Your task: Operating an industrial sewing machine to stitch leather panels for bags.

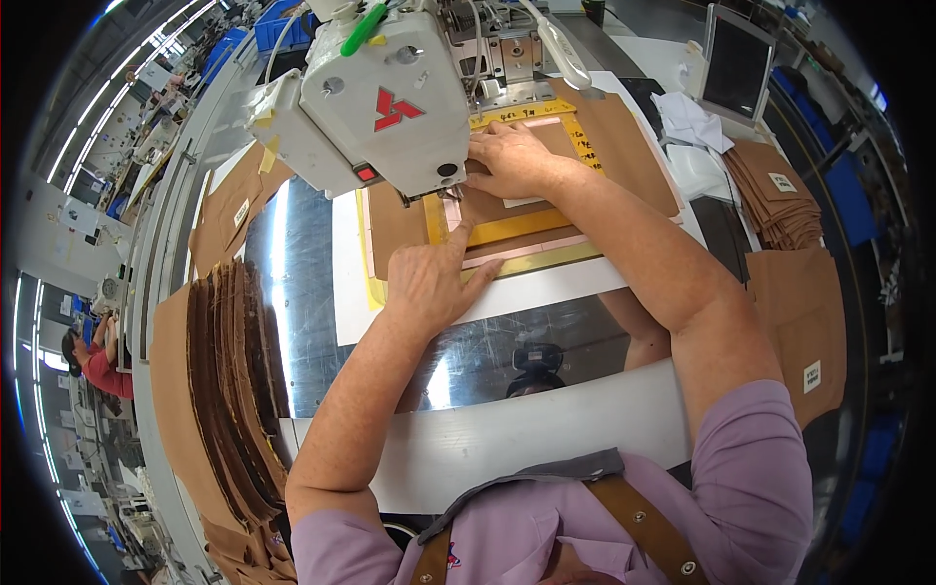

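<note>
A sewing template (526,226) with yellow tape edges and pinkish strips lies under the white head of an industrial sewing machine (380,97). Brown fabric (398,229) shows within and around its frame. My left hand (426,281) presses on the template's near left corner, index finger stretched toward the needle area and thumb spread to the right. On the far side, my right hand (515,161) rests flat over the template beside the machine head, its fingertips partly hidden by the head. Neither hand grips anything that I can see.
Stacked brown fabric pieces (210,361) hang at the left edge, and more brown pieces (775,195) lie at the right. A dark screen (738,68) stands at the back right near crumpled white material (690,122). A person in red (102,370) sits far left.
</note>
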